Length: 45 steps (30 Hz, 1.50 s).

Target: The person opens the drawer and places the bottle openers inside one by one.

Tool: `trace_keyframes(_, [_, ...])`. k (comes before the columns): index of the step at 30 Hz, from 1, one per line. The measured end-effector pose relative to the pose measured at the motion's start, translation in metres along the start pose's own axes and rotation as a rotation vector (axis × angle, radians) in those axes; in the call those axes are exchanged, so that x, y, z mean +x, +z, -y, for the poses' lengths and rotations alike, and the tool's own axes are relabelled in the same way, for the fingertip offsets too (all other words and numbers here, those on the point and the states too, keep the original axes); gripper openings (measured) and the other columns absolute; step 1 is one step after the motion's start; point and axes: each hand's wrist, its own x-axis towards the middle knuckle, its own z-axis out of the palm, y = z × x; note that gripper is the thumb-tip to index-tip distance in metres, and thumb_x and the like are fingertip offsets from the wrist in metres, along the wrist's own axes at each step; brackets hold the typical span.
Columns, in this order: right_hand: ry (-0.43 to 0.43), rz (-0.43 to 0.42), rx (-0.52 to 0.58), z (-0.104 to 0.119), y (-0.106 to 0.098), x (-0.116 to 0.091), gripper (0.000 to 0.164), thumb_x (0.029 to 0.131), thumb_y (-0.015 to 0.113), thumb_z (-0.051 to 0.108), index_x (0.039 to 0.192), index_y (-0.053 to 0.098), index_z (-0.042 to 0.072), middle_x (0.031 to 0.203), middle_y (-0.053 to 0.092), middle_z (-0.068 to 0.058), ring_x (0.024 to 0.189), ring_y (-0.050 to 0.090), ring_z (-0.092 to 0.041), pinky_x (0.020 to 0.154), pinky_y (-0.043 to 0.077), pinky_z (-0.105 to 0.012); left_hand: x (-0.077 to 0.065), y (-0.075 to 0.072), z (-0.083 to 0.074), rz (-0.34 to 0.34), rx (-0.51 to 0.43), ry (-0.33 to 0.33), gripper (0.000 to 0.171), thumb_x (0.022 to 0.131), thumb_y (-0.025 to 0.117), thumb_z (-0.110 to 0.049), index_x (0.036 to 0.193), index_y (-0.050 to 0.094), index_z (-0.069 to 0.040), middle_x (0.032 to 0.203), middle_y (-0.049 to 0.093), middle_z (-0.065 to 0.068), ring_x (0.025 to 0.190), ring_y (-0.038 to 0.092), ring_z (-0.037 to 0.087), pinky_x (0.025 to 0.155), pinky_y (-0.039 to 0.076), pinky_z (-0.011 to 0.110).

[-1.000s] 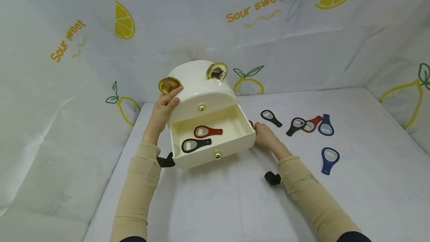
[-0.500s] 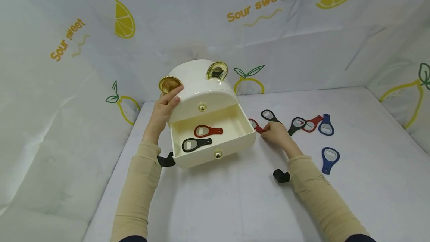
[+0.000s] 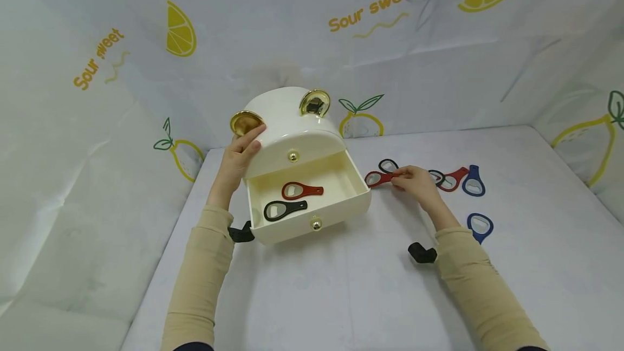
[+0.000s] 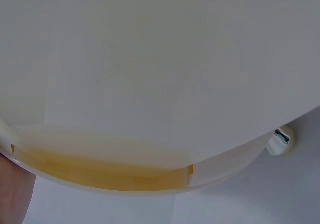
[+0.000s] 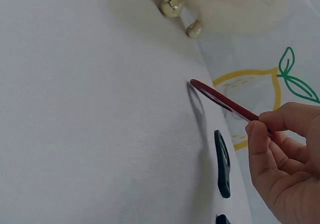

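My right hand (image 3: 416, 184) pinches the handle end of a red bottle opener (image 5: 216, 97), whose ring points away from the fingertips, just above the table. To its left stands a white rounded box (image 3: 285, 110) with gold ears and a lower drawer (image 3: 345, 207) pulled out. A red bottle opener (image 3: 314, 191) and a black bottle opener (image 3: 296, 206) lie inside that drawer. My left hand (image 3: 234, 166) rests against the box's left side, forefinger beside the gold ear (image 3: 245, 122) and thumb on the front. Its other fingers are mostly hidden.
Right of the box, on the white tabletop (image 3: 312, 297), a black opener (image 3: 388, 163) is partly covered by the right hand. Beyond it lie another black opener, a red opener (image 3: 453, 179) and a blue opener (image 3: 473, 182). A second blue opener (image 3: 480, 225) is nearer, partly behind the sleeve.
My right hand has moved right, away from the drawer's side, bringing the red bottle opener out from beside the box and up over the table. The left hand and box have stayed put.
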Motion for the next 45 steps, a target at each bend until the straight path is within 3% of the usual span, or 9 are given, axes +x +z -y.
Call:
trace_keyframes(4, [0.017,-0.014,0.128,0.006,-0.011,-0.004,0.043,0.091,0.058,0.023,0.126,0.052,-0.002,0.106,0.065,-0.015,0.077,0.064,0.001,0.077,0.054,-0.024,0.000,0.000,0.001,-0.008,-0.006,0.004,0.052,0.086,0.058,-0.043,0.132,0.054,-0.019,0.142,0.032,0.006,0.122,0.031,0.015,0.093,0.034,0.023])
trace_keyframes(9, [-0.006,-0.038,0.253,0.016,-0.024,-0.011,0.047,0.092,0.059,0.027,0.127,0.050,-0.003,0.088,0.063,0.010,0.081,0.064,0.000,0.080,0.053,-0.022,0.000,-0.001,0.002,-0.006,-0.010,0.004,0.054,0.084,0.059,-0.046,0.132,0.054,-0.019,0.143,0.031,0.006,0.122,0.031,0.016,0.092,0.034,0.023])
trace_keyframes(12, [-0.034,-0.062,0.338,0.022,-0.028,-0.016,0.047,0.091,0.060,0.027,0.125,0.050,-0.004,0.084,0.061,0.017,0.080,0.063,0.002,0.077,0.052,-0.017,0.000,-0.001,0.001,-0.001,0.000,-0.007,0.049,0.088,0.057,-0.041,0.132,0.053,-0.020,0.143,0.030,0.005,0.122,0.031,0.016,0.093,0.034,0.023])
trace_keyframes(18, [-0.141,-0.111,0.549,0.044,-0.035,-0.028,0.027,0.089,0.063,0.024,0.110,0.060,0.008,0.087,0.064,0.010,0.077,0.063,-0.001,0.071,0.051,-0.012,0.000,-0.001,0.000,0.002,0.015,-0.014,0.046,0.090,0.056,-0.038,0.133,0.053,-0.021,0.143,0.031,0.005,0.122,0.031,0.016,0.092,0.034,0.023])
trace_keyframes(25, [-0.270,-0.180,0.598,0.066,-0.041,-0.040,0.031,0.088,0.065,0.024,0.112,0.063,0.005,0.087,0.065,0.008,0.075,0.063,-0.005,0.072,0.051,-0.012,0.000,-0.001,0.000,-0.005,0.009,-0.011,0.047,0.089,0.056,-0.038,0.132,0.053,-0.019,0.142,0.032,0.005,0.121,0.031,0.015,0.092,0.034,0.023])
trace_keyframes(30, [-0.346,-0.172,0.692,0.078,-0.043,-0.049,0.028,0.086,0.066,0.019,0.111,0.065,0.006,0.088,0.065,0.004,0.075,0.063,-0.006,0.072,0.051,-0.013,0.000,0.000,-0.001,0.003,0.008,-0.006,0.050,0.088,0.056,-0.041,0.133,0.053,-0.019,0.144,0.030,0.006,0.123,0.030,0.016,0.095,0.032,0.024])
trace_keyframes(36, [-0.435,-0.113,0.707,0.094,-0.041,-0.060,0.024,0.087,0.065,0.011,0.109,0.065,0.004,0.085,0.066,0.004,0.073,0.063,-0.006,0.071,0.052,-0.015,0.000,0.000,-0.001,0.001,-0.001,-0.001,0.053,0.087,0.057,-0.042,0.133,0.053,-0.017,0.143,0.030,0.005,0.124,0.030,0.015,0.095,0.033,0.024])
trace_keyframes(45, [-0.514,0.016,0.481,0.110,-0.023,-0.067,0.019,0.087,0.065,0.012,0.105,0.064,0.010,0.083,0.063,0.005,0.072,0.062,-0.007,0.069,0.053,-0.018,0.000,0.001,0.000,-0.010,-0.004,-0.012,0.051,0.086,0.057,-0.043,0.132,0.054,-0.019,0.138,0.032,0.004,0.117,0.033,0.014,0.090,0.036,0.022])
